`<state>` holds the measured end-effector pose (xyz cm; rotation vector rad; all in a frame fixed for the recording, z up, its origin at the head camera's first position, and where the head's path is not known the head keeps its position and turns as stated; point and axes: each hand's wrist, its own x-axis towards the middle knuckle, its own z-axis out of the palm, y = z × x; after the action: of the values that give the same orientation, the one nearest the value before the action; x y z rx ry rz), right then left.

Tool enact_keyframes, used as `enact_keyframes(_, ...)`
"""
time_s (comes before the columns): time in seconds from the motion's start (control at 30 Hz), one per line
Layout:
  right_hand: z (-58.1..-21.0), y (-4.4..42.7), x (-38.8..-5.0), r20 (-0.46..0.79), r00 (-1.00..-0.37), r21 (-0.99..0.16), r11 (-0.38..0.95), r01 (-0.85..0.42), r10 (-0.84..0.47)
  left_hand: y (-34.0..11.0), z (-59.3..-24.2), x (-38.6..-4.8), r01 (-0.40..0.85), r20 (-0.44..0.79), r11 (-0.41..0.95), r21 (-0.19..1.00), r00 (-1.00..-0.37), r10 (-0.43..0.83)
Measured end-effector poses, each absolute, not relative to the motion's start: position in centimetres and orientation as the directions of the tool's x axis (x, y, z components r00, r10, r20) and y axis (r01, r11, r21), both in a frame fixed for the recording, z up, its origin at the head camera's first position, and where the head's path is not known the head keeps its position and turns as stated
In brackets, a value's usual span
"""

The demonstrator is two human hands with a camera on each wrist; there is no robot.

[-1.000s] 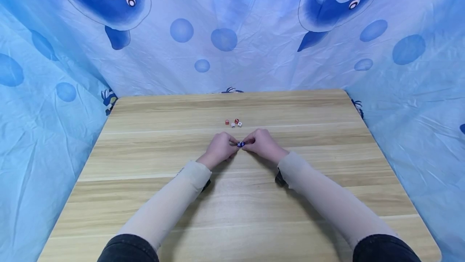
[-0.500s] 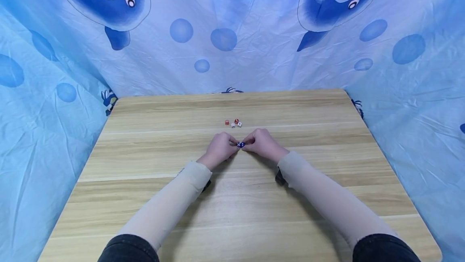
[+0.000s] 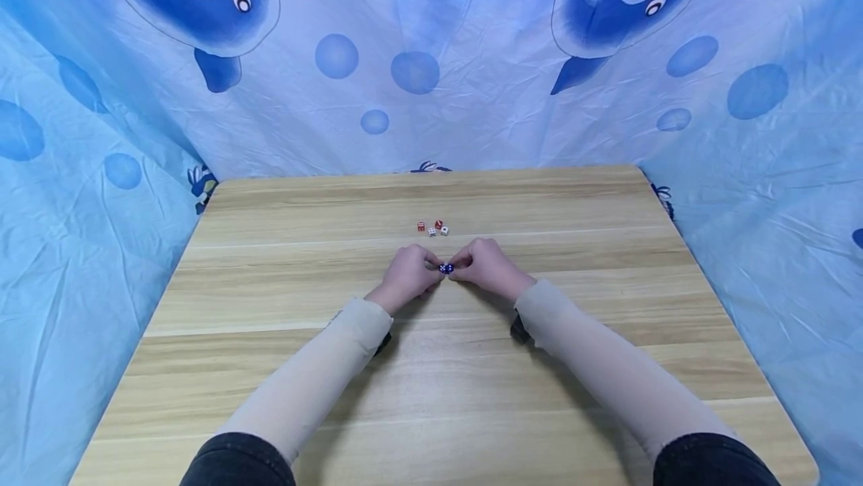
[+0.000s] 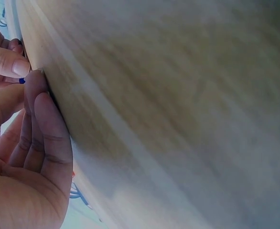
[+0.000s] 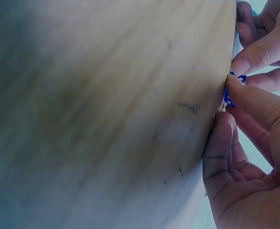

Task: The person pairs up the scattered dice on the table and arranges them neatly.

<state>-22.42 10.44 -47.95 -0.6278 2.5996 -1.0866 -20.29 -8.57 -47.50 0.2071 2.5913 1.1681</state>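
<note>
Two blue dice with white dots [image 3: 446, 269] touch side by side at the middle of the table, between the hands. My left hand [image 3: 408, 276] pinches the left die between thumb and forefinger; my right hand [image 3: 491, 269] pinches the right one in the same way. In the right wrist view the blue dice [image 5: 228, 97] show between the fingertips, partly covered by them. The left wrist view shows only a bit of blue [image 4: 22, 80] by the fingertips, with the left hand [image 4: 30, 152] in front.
Beyond the hands lie a red die [image 3: 421, 226], another red die [image 3: 439, 225], a white die [image 3: 432, 231] and a second white die [image 3: 445, 231], close together on the wooden table [image 3: 431, 396]. Blue patterned cloth [image 3: 472, 126] hangs behind and beside the table.
</note>
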Motion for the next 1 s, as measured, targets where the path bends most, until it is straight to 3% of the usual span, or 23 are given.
enact_keyframes(0.63, -47.7, 10.6, -22.6, -0.084, -0.877, -0.710, 0.646, -0.280, -0.473, -9.7, -47.4, -20.4, 0.024, -0.195, 0.606, 0.795, -0.936, 0.292)
enact_keyframes(1.0, -47.6, 10.5, -22.5, -0.098, -0.876, -0.702, 0.657, -0.275, -0.472, -11.3, -46.4, -21.3, -0.069, -0.210, 0.553, 0.830, -0.958, 0.196)
